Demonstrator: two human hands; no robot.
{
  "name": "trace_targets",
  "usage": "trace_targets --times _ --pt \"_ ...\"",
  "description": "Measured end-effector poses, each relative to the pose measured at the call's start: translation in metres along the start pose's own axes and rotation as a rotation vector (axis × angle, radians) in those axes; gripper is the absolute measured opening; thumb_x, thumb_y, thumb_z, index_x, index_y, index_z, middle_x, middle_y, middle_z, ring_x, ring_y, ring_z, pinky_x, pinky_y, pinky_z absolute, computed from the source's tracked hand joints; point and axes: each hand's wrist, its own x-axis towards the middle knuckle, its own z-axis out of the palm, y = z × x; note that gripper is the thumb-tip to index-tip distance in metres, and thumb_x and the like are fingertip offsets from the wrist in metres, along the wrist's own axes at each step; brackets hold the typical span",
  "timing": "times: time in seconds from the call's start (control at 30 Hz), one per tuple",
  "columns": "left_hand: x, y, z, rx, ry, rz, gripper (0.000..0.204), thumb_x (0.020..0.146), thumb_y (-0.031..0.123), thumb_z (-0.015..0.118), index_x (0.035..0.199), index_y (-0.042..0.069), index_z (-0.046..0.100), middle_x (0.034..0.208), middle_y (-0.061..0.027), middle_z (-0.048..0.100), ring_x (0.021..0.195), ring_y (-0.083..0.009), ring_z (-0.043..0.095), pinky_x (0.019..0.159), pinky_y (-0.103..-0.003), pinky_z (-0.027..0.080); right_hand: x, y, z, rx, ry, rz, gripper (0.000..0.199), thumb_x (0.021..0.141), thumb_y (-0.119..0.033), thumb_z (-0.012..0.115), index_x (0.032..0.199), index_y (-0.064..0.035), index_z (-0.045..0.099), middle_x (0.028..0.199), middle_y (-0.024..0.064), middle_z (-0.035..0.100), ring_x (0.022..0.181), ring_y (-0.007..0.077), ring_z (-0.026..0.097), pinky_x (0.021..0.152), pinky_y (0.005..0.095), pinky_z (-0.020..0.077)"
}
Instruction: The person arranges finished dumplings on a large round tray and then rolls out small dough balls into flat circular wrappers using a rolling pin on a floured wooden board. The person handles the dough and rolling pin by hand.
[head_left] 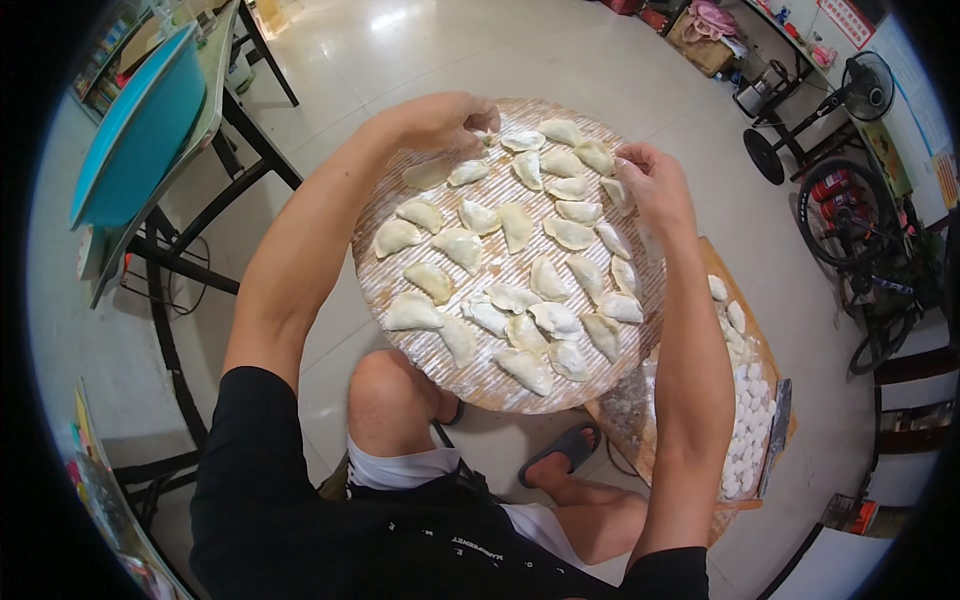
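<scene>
A round, ribbed tray (400,330) dusted with flour lies in front of me, with several pale half-moon dumplings (458,249) spread over it. At its far left edge, my left hand (452,122) is closed, fingers curled around a small dumpling (486,140) that shows partly under the fingertips. On the far right side, my right hand (657,185) pinches a dumpling (617,196) near the rim. Its thumb and fingers partly cover that dumpling. Other dumplings sit close together between the two hands.
Below my right forearm a floury wooden board (640,400) carries several small white dough pieces (748,430) and a long dark blade (776,440). A blue basin (140,130) stands on a table at left. A fan (866,88) and a bicycle (848,215) stand at right.
</scene>
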Motion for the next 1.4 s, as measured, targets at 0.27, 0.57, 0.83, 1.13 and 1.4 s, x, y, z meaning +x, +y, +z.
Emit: trace_targets --times 0.27,0.57,0.83,1.13,1.4 --pt "0.005 0.0 0.0 -0.088 0.052 -0.005 0.022 0.1 0.02 0.067 0.113 0.002 0.07 0.096 -0.0045 0.068 0.09 -0.0169 0.059 0.086 -0.036 0.052 -0.022 0.023 -0.025 0.239 0.06 -0.034 0.028 0.099 -0.017 0.071 0.118 0.0037 0.075 0.104 0.0064 0.078 0.093 0.013 0.069 0.087 0.0309 0.0543" --pt "0.015 -0.005 -0.001 0.075 -0.006 -0.108 0.021 0.1 0.022 0.066 0.095 0.002 0.063 0.078 0.0005 0.056 0.077 -0.0144 0.049 0.073 -0.033 0.045 -0.114 0.096 -0.153 0.261 0.405 0.066 0.026 0.103 -0.021 0.074 0.116 0.0008 0.077 0.106 0.0025 0.077 0.094 0.0112 0.067 0.088 0.0278 0.0518" --pt "0.023 0.017 -0.002 0.208 0.171 -0.154 0.049 0.104 0.025 0.071 0.144 -0.003 0.064 0.119 -0.0165 0.071 0.105 -0.0243 0.068 0.094 -0.038 0.055 -0.2 0.187 -0.198 -0.266 0.41 0.322 0.023 0.098 -0.019 0.074 0.108 0.001 0.078 0.096 0.0147 0.079 0.086 0.0243 0.073 0.083 0.0382 0.0569" --pt "0.079 0.257 0.108 0.235 -0.04 0.368 0.039 0.106 0.026 0.069 0.131 -0.003 0.071 0.122 -0.0221 0.076 0.11 -0.0338 0.075 0.097 -0.044 0.059 -0.243 0.203 -0.19 -0.544 0.487 0.258 0.035 0.099 -0.02 0.071 0.127 0.0005 0.072 0.136 0.0247 0.069 0.126 0.0404 0.065 0.11 0.0484 0.0494" --pt "0.156 0.328 0.288 0.372 -0.126 0.378 0.025 0.094 0.021 0.073 0.107 0.002 0.081 0.113 -0.0192 0.08 0.106 -0.0383 0.077 0.091 -0.051 0.06 -0.233 0.209 -0.196 -0.633 0.364 0.399 0.042 0.104 -0.035 0.065 0.13 -0.0028 0.073 0.126 0.0262 0.074 0.121 0.0451 0.068 0.107 0.0517 0.0512"
